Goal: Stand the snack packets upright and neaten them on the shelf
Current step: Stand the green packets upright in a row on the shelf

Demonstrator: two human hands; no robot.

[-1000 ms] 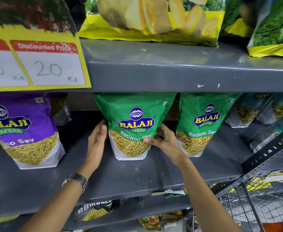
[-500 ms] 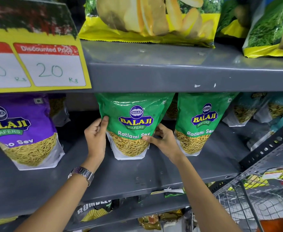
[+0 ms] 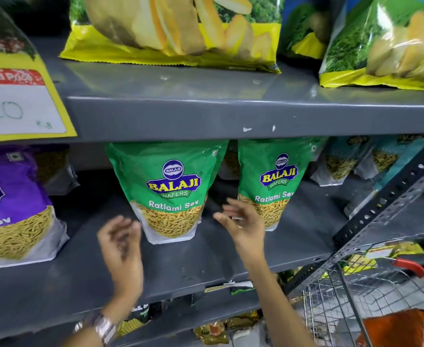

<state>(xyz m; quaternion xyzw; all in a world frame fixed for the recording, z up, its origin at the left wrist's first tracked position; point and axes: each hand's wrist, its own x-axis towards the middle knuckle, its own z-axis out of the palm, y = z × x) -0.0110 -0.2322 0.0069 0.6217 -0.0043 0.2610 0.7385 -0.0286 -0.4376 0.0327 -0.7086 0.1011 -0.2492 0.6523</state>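
Note:
A green Ratlami Sev packet (image 3: 171, 189) stands upright on the grey middle shelf (image 3: 206, 256). A second green packet (image 3: 276, 181) stands upright just to its right. A purple Sev packet (image 3: 10, 209) stands at the far left. My left hand (image 3: 120, 249) is blurred, just left of and below the first green packet, fingers apart, holding nothing. My right hand (image 3: 241, 224) hovers between the two green packets, fingers spread and empty; it overlaps the lower left corner of the second packet.
Teal packets (image 3: 343, 161) stand at the back right. Large yellow chip bags (image 3: 176, 31) lie on the upper shelf, with a price card (image 3: 18, 106) hanging at left. A wire trolley (image 3: 371, 296) stands at the lower right beside a slotted post. More packets lie on the shelf below.
Both hands have let go of the first green packet and drawn back toward me. The packet stays standing upright. The view has moved closer to the shelf.

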